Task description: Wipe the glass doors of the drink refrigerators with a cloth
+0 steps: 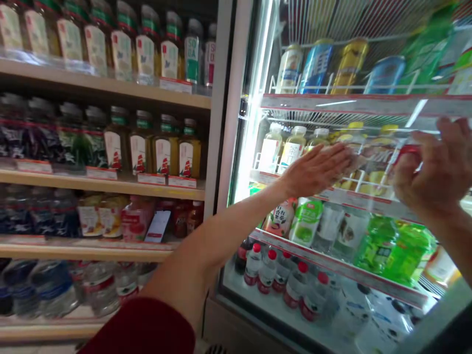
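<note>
My left hand (320, 168) reaches across the lit drinks fridge, fingers stretched out flat and blurred at the tips. Nothing shows in it. Close by are bottles with white caps (292, 147) and bottles with yellow caps (354, 135) on the fridge's middle shelf. My right hand (437, 169) is raised at the right, also blurred, with its thumb and fingers apart. A red object (407, 151) shows behind its thumb; I cannot tell whether they touch. Reflections lie over the fridge front, and whether either hand touches glass is unclear.
Cans (316, 66) line the upper fridge shelf; cartons (306, 219) and red-capped bottles (268, 271) stand lower. A fridge frame edge (438, 314) crosses the bottom right. On the left, wooden shelves (147, 92) hold rows of bottles. A phone-like object (158, 226) leans there.
</note>
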Tool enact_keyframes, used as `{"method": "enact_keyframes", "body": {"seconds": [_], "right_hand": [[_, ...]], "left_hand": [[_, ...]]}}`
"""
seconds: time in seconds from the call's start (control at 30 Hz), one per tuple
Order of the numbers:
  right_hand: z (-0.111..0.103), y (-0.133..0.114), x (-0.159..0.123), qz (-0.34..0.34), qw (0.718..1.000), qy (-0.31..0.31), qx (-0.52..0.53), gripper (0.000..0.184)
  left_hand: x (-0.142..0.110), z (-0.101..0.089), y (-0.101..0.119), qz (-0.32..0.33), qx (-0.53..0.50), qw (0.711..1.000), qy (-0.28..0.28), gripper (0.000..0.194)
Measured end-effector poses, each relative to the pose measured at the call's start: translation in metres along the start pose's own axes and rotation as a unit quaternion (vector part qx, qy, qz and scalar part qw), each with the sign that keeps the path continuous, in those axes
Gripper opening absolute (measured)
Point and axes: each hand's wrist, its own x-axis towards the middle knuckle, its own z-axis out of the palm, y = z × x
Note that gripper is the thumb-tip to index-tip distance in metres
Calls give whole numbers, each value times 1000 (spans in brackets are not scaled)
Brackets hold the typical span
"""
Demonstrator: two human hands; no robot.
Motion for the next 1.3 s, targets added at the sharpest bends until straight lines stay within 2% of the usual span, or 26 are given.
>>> {"method": "enact_keyframes", "body": {"seconds": [0.07, 0.17, 0.23, 0.27, 0.33, 0.4, 0.43, 0.47, 0.53, 0.6, 0.63, 0.7, 0.77, 0.8, 0.83, 0.9, 0.93, 0.97, 1.0, 1.07, 1.1, 1.13, 1.17, 1.2, 1.27, 1.3], "right_hand": [[2, 3, 0, -13, 1000, 2, 0, 52], [3, 4, 0, -17, 1000, 11, 1, 53], [2, 3, 0, -21, 1000, 15, 3, 54], [1, 2, 0, -20, 1000, 15, 6, 55], [-1, 0, 1, -18, 1000, 10, 16, 55], [-3, -1, 1, -16, 1000, 4, 23, 54], [-3, -2, 1, -18, 999, 5, 26, 53], [-3, -2, 0, -20, 999, 6, 28, 51], [-3, -2, 0, -20, 999, 5, 30, 49], [-2, -1, 0, -11, 999, -1, 30, 48], [-1, 0, 0, -7, 1000, -2, 28, 48], [0, 1, 1, -8, 1000, 0, 26, 49], [0, 1, 1, -14, 1000, 5, 27, 49], [0, 1, 1, -14, 999, 7, 27, 49], [0, 0, 1, -10, 1000, 8, 26, 49], [2, -2, 0, 4, 1000, 17, 15, 46], [4, -3, 0, 6, 999, 31, 6, 44], [6, -3, 0, 5, 999, 47, -1, 43], [7, -4, -1, -1, 998, 63, -5, 43], [8, -4, -1, -10, 997, 81, -6, 41], [8, -5, -1, -9, 997, 78, -5, 41], [6, -6, -1, -5, 998, 66, -6, 40], [4, -7, -1, 2, 998, 54, -10, 39], [1, -9, -1, 9, 999, 42, -15, 39], [-4, -12, 0, 22, 999, 19, -22, 39], [-6, -13, 0, 27, 999, 10, -21, 40]], "left_hand": [[-5, 0, -15, -54, -11, 998, 3, 48], [-10, -1, -51, -264, -13, 962, 64, 51], [-19, 1, -60, -303, -22, 948, 95, 53], [-25, 1, -57, -273, -27, 957, 91, 53], [-39, 1, -46, -122, -34, 991, 31, 52], [-49, -1, -40, 4, -36, 999, -29, 51], [-51, -2, -41, 5, -35, 999, -30, 51], [-51, -4, -44, -39, -33, 999, -11, 51], [-50, -5, -52, -192, -27, 980, 50, 51], [-51, -6, -51, -264, -22, 962, 65, 53], [-53, -6, -46, -234, -24, 971, 47, 53], [-59, -6, -35, -65, -39, 997, -25, 51], [-62, -7, -29, 76, -54, 993, -77, 49], [-61, -7, -30, 73, -53, 993, -75, 49], [-58, -7, -32, 14, -45, 998, -52, 50], [-49, -7, -35, -172, -27, 984, 26, 52], [-44, -6, -35, -226, -27, 972, 53, 53], [-41, -4, -32, -224, -36, 972, 59, 53], [-38, -3, -28, -167, -52, 983, 45, 53], [-35, -3, -22, 24, -81, 996, -13, 51], [-33, -3, -22, 88, -84, 992, -31, 50], [-30, -3, -26, 103, -80, 991, -30, 49], [-25, -3, -31, 65, -70, 995, -9, 50], [-19, -3, -37, -18, -55, 998, 29, 51], [-5, -2, -43, -185, -31, 977, 106, 54], [1, -2, -41, -213, -28, 969, 123, 55]]}}
